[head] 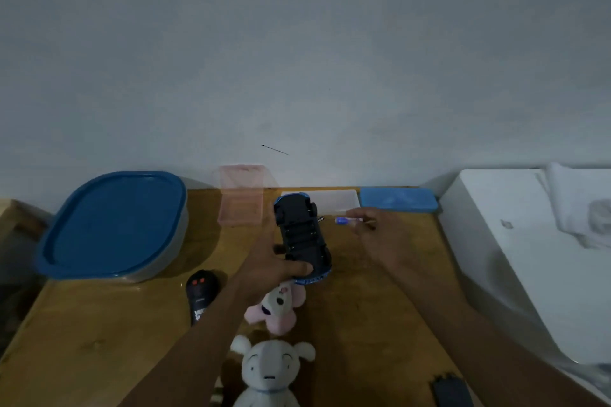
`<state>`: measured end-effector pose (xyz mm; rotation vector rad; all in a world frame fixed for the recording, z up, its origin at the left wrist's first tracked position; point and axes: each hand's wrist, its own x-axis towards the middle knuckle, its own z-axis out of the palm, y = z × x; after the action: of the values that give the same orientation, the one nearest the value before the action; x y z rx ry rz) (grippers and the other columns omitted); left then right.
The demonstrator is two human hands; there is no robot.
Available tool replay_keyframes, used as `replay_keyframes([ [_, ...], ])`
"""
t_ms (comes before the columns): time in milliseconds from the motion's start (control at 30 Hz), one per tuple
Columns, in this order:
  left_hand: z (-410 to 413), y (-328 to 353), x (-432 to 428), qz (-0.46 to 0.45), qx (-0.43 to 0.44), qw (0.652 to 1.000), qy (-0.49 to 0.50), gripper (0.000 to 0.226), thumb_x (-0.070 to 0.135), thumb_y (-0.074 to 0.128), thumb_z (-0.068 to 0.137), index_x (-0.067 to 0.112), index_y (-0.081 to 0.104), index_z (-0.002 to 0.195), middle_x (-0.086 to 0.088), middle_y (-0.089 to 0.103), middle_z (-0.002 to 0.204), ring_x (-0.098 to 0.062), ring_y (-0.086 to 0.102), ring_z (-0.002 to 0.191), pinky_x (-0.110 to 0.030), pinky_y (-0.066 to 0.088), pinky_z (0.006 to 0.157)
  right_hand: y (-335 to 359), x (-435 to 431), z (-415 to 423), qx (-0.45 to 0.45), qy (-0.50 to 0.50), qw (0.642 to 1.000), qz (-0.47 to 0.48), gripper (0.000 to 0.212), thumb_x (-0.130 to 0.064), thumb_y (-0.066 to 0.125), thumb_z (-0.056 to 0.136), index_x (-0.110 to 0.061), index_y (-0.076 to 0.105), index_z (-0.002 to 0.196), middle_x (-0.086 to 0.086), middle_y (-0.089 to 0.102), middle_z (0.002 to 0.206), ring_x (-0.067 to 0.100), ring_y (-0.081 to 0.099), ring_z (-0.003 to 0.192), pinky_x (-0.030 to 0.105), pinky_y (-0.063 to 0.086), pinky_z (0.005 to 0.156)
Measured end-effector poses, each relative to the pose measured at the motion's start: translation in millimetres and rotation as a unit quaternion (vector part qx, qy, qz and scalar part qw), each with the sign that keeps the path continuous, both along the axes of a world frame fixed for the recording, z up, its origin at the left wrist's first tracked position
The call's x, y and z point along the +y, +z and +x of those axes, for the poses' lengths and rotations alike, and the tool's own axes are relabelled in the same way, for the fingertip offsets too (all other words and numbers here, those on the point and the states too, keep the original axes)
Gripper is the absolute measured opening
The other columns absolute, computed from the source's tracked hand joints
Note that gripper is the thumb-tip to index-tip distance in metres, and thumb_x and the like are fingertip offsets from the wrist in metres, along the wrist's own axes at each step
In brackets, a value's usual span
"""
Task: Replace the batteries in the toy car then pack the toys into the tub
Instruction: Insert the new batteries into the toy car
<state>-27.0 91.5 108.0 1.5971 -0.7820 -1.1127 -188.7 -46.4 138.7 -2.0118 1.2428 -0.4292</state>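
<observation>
Our left hand [276,261] grips the glossy blue toy car [302,238] upside down above the wooden table [99,334]; our right hand [380,235] pinches a slim blue-handled screwdriver [347,220]. The rounded blue-lidded tub [112,225] sits left.

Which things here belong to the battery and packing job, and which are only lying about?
Job: toy car in left hand; battery in right hand; tub; pink plush; grey plush; remote.

Lying about: pink box; blue case.
</observation>
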Motion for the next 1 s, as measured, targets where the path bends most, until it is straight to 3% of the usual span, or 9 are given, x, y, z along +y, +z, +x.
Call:
replay_keyframes([
  [100, -8, 2, 6, -0.013, 0.011, 1.0, -0.011, 0.111, 0.004, 0.085, 0.058, 0.065, 0.023, 0.127, -0.007, 0.062, 0.121, -0.028, 0.062, 0.108, -0.051, 0.059, 0.079, 15, 18, -4, -0.1, -0.055, 0.993, 0.013, 0.018, -0.016, 0.069, 0.085, -0.028, 0.069, 0.097, -0.008, 0.068, 0.098, 0.006, 0.062, 0.092, 0.018, 0.05, 0.082],
  [167, -13, 7, 12, -0.021, 0.014, 0.999, -0.028, 0.116, -0.002, 0.083, 0.063, 0.061, 0.016, 0.133, -0.007, 0.064, 0.114, -0.024, 0.065, 0.101, -0.05, 0.059, 0.079, 25, 32, -2, -0.127, -0.065, 0.989, 0.029, 0.017, -0.016, 0.071, 0.084, -0.022, 0.07, 0.1, -0.008, 0.068, 0.097, 0.002, 0.062, 0.089, 0.018, 0.052, 0.084],
  [267, -19, 15, 20, -0.033, 0.01, 0.998, -0.049, 0.116, -0.011, 0.077, 0.07, 0.05, 0.01, 0.143, -0.001, 0.064, 0.108, -0.014, 0.066, 0.093, -0.041, 0.061, 0.074, 33, 52, 1, -0.101, -0.058, 0.993, 0.026, 0.02, -0.02, 0.066, 0.089, -0.02, 0.07, 0.108, -0.008, 0.068, 0.101, -0.004, 0.058, 0.083, 0.004, 0.047, 0.074],
  [367, -18, 18, 28, -0.033, 0.006, 0.998, -0.053, 0.117, -0.01, 0.077, 0.07, 0.056, 0.007, 0.138, 0.0, 0.062, 0.113, -0.018, 0.063, 0.1, -0.042, 0.06, 0.076, 31, 64, 5, -0.051, -0.063, 0.997, -0.012, 0.023, -0.023, 0.062, 0.091, -0.021, 0.069, 0.114, -0.007, 0.069, 0.109, -0.004, 0.054, 0.083, -0.006, 0.037, 0.061],
  [500, -14, 24, 30, -0.039, 0.004, 0.998, -0.051, 0.113, -0.009, 0.075, 0.07, 0.048, 0.013, 0.145, 0.001, 0.062, 0.113, -0.018, 0.063, 0.1, -0.038, 0.061, 0.074, 29, 71, 14, -0.048, -0.063, 0.996, -0.038, 0.025, -0.024, 0.061, 0.092, -0.018, 0.068, 0.115, -0.004, 0.069, 0.112, 0.003, 0.059, 0.09, 0.002, 0.04, 0.066],
  [633, -11, 30, 31, -0.053, 0.005, 0.998, -0.039, 0.109, -0.01, 0.075, 0.069, 0.046, 0.019, 0.144, -0.002, 0.066, 0.11, -0.014, 0.067, 0.093, -0.035, 0.061, 0.073, 28, 72, 30, -0.076, -0.083, 0.993, -0.036, 0.016, -0.022, 0.068, 0.087, -0.015, 0.073, 0.1, -0.002, 0.072, 0.097, 0.008, 0.063, 0.079, 0.015, 0.049, 0.068],
  [733, -9, 31, 31, -0.051, 0.0, 0.998, -0.036, 0.109, -0.005, 0.078, 0.067, 0.048, 0.022, 0.144, -0.004, 0.065, 0.114, -0.021, 0.064, 0.101, -0.043, 0.06, 0.079, 26, 74, 38, -0.088, -0.081, 0.992, -0.038, 0.011, -0.019, 0.072, 0.083, -0.013, 0.075, 0.092, -0.005, 0.071, 0.086, 0.003, 0.06, 0.07, 0.01, 0.046, 0.062],
  [833, -6, 30, 32, -0.045, -0.003, 0.998, -0.035, 0.112, -0.002, 0.079, 0.066, 0.051, 0.018, 0.144, -0.005, 0.064, 0.116, -0.024, 0.062, 0.106, -0.045, 0.06, 0.08, 22, 75, 44, -0.082, -0.075, 0.993, -0.031, 0.011, -0.019, 0.074, 0.082, -0.014, 0.076, 0.092, -0.003, 0.073, 0.088, 0.004, 0.061, 0.071, 0.009, 0.045, 0.062],
  [1000, -5, 29, 36, -0.04, -0.008, 0.999, -0.027, 0.11, -0.007, 0.076, 0.067, 0.047, 0.019, 0.144, -0.006, 0.064, 0.112, -0.023, 0.062, 0.104, -0.045, 0.061, 0.077, 20, 71, 48, -0.105, -0.086, 0.989, 0.053, 0.007, -0.017, 0.076, 0.079, -0.016, 0.074, 0.086, -0.004, 0.071, 0.086, 0.006, 0.064, 0.075, 0.013, 0.046, 0.061],
])
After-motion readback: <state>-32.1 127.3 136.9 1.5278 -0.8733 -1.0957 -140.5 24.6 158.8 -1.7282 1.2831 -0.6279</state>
